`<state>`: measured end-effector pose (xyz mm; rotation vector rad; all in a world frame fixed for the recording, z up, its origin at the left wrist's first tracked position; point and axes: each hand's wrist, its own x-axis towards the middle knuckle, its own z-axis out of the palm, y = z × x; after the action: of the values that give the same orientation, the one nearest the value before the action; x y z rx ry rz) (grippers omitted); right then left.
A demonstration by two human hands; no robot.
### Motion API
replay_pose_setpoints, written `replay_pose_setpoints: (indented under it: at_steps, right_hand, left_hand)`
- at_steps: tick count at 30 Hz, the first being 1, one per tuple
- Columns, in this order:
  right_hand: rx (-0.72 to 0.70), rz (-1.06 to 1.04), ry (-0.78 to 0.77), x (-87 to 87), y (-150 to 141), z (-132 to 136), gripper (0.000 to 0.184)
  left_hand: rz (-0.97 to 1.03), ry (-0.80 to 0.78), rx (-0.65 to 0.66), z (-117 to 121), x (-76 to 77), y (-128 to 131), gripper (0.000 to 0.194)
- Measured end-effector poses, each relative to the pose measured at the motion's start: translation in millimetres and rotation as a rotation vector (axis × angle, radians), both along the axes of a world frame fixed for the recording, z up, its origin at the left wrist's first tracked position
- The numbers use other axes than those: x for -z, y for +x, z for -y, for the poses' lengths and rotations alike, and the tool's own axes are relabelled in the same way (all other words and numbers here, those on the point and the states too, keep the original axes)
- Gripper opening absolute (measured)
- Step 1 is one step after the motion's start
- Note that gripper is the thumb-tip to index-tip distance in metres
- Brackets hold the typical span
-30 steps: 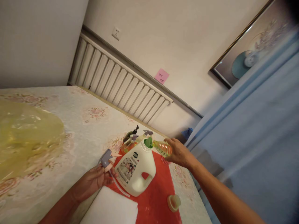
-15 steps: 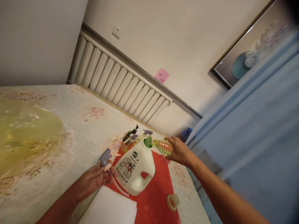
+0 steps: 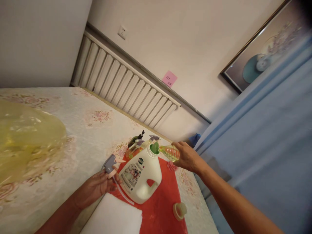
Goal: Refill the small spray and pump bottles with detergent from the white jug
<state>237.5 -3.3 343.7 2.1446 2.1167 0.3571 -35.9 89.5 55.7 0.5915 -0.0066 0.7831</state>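
My right hand [image 3: 188, 156] is closed around a clear ridged bottle [image 3: 170, 152] of yellow-green liquid. The bottle lies tilted, its mouth at the green-rimmed opening of a large cream jug [image 3: 142, 177] with a handle and a printed label. Between the fingers of my left hand [image 3: 96, 188] is a grey spray trigger head [image 3: 110, 165] with a pale collar. Its thin dip tube hangs down in front of the jug. Right of the jug, a pale screw cap [image 3: 179, 211] rests on a red mat [image 3: 161, 217].
Behind the jug stand several pump and spray bottles [image 3: 134, 149]. A folded white cloth [image 3: 114, 216] lies at the front. At the left is a large yellow translucent bag-like object [image 3: 31, 139] on the flowered tablecloth [image 3: 80, 130]. A radiator [image 3: 126, 84] and blue curtain [image 3: 263, 139] border the table.
Hardly anything differs. The bottle stays tilted at the jug's mouth, and my left hand with the spray trigger head keeps nearly the same place.
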Motion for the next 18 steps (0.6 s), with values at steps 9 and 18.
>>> replay_pose_setpoints:
  at_steps: [9,18]
  right_hand:
    - [0.0,0.039,-0.003,-4.6,-5,-1,0.065]
    - [0.001,0.132,-0.034,-11.3,-12,-3,0.064]
  left_hand:
    - [0.004,0.018,0.012,-1,3.2,0,0.023]
    - [0.047,0.029,0.045,-6,11.3,2,0.022]
